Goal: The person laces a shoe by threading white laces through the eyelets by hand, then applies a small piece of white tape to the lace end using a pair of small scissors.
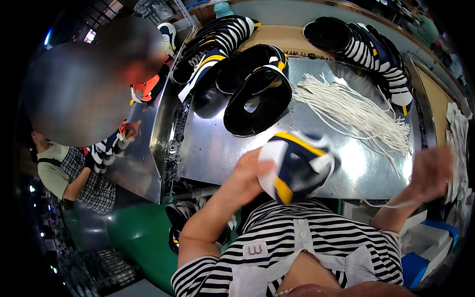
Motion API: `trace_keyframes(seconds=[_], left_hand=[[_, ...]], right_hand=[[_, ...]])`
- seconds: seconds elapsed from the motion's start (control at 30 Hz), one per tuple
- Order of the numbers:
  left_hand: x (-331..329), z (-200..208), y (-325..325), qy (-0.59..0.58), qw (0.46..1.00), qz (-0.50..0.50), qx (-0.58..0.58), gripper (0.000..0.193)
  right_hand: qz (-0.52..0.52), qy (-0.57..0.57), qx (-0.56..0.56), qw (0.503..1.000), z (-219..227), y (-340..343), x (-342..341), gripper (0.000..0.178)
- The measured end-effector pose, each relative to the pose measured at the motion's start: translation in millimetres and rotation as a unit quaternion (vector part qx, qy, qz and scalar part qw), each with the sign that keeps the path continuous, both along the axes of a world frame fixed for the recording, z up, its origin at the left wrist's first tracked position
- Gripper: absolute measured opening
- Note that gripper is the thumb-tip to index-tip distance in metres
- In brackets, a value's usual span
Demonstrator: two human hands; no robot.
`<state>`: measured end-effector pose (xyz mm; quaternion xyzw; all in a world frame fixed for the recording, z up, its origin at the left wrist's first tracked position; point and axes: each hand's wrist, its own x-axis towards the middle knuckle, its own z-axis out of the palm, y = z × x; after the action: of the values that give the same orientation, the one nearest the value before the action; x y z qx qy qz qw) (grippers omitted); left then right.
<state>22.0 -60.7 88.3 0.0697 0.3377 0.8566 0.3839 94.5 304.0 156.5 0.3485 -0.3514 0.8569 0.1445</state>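
L hand [245, 178] grips shoe upper [297, 166]; blurred R hand [433, 171] pulls lace [391, 204].

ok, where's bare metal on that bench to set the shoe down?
Bare steel table left of the shoe upper held in the left hand, below the black uppers. Another patch under the white laces. The back edge is crowded with stacked uppers.
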Motion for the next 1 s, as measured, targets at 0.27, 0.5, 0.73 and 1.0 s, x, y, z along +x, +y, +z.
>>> trace_keyframes(seconds=[0.27, 0.5, 0.73, 1.0], left_hand=[[-15.1, -112.3, -73.7, 0.385, 0.708, 0.260, -0.532, 0.032], [15.2, -44.0, -11.7, 0.590, 0.468, -0.012, -0.658, 0.032], [-24.5, -12.2, 3.3, 0.633, 0.499, -0.040, -0.590, 0.027], [-47.8, -56.3, -0.9, 0.169, 0.796, -0.155, -0.560, 0.052]], right_hand=[[-0.116, -0.463, 0.326, 0.816, -166.0, -129.9, -4.2, 0.010], [-0.209, -0.388, 0.380, 0.813, -167.4, -159.8, -43.6, 0.011], [-0.248, -0.399, 0.356, 0.808, -175.9, -150.6, -49.1, 0.015], [-0.194, -0.414, 0.352, 0.817, -174.7, -156.6, -61.3, 0.014]])
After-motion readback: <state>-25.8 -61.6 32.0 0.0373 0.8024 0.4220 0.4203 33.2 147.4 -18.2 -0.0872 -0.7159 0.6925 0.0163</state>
